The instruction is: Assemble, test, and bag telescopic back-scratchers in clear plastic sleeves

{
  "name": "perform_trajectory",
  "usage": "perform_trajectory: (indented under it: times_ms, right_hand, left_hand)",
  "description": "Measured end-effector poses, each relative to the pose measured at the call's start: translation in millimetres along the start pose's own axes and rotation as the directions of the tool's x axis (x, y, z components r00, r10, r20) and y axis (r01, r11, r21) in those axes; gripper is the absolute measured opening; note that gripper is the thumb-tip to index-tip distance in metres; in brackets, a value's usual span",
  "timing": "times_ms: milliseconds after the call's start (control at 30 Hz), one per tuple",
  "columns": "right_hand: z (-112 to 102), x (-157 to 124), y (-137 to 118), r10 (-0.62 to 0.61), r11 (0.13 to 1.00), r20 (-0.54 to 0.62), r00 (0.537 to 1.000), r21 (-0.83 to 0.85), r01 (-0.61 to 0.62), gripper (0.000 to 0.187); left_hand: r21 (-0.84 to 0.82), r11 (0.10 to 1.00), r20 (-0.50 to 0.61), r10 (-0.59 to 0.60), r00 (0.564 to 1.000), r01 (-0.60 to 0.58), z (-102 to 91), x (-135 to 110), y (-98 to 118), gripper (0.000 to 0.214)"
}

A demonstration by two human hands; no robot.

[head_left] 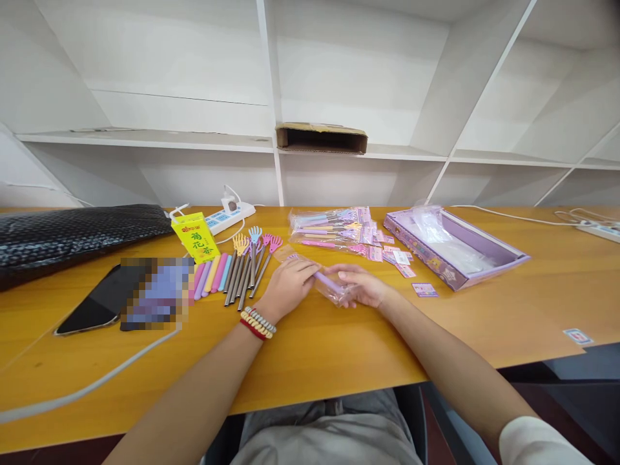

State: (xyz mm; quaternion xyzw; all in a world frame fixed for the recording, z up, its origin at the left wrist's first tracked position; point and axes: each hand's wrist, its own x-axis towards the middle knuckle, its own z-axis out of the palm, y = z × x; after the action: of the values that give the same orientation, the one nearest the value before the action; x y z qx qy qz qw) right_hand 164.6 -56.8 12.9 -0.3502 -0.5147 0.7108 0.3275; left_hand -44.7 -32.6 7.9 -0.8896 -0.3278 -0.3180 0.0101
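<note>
The black bag (pixel 82 239) at left is cut off by the frame edge. The flat object (pixel 155 294) at left is pixelated. At centre, the left hand (pixel 290 284) partly covers the purple handle (pixel 328 282).

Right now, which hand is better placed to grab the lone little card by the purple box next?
Probably the right hand: the lone little card lies out to the right, nearer to it. The left hand is farther away, beyond the bagged purple handle.

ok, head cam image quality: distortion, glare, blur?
Head view: wide-angle stretch, shelf dividers slanting; glints on the handheld clear plastic sleeve and textured black item; large tea carton lettering legible; pixelation hides detail beside the smartphone; dark blur at top right corner.
</note>
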Motion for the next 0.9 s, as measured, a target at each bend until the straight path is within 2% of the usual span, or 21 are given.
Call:
perform_trajectory:
  times_ms: [100, 167, 300, 433, 633, 767, 900]
  right_hand:
    - [-4, -2, -1, -0.081, 0.997, 0.009, 0.997, 0.001, 0.081, 0.066]
    - [-7, -1, -1, -0.106, 0.994, 0.051, 0.993, -0.022, 0.108, 0.070]
    - [-9, 2, 3, -0.114, 0.988, 0.114, 0.987, -0.092, 0.124, 0.061]
    - [-6, 2, 4, -0.155, 0.973, 0.135, 0.979, -0.153, 0.175, 0.061]
    - [-5, 2, 5, -0.206, 0.952, 0.095, 0.974, -0.211, 0.222, 0.049]
    - [-8, 3, 6, -0.248, 0.943, 0.034, 0.968, -0.219, 0.249, 0.039]
    - [-8, 3, 6, -0.220, 0.950, 0.012, 0.975, -0.222, 0.218, 0.037]
  left_hand:
    - [0.002, 0.999, 0.019, -0.043, 0.999, 0.043, 1.4, -1, -5, 0.029]
    - [-0.004, 0.998, 0.027, -0.056, 0.998, 0.056, 2.0, -1, -5, 0.029]
    - [-0.026, 0.997, 0.034, -0.074, 0.997, 0.074, 2.4, -1, -3, 0.027]
    - [-0.052, 0.995, 0.041, -0.087, 0.995, 0.089, 3.0, -1, -4, 0.026]
    - [-0.062, 0.994, 0.055, -0.086, 0.995, 0.089, 5.6, -2, -6, 0.029]
    - [-0.054, 0.998, 0.017, -0.034, 0.999, 0.035, 5.9, -3, -1, 0.036]
    - [-0.066, 0.997, 0.003, 0.030, 1.000, -0.030, 7.4, -3, 10, 0.032]
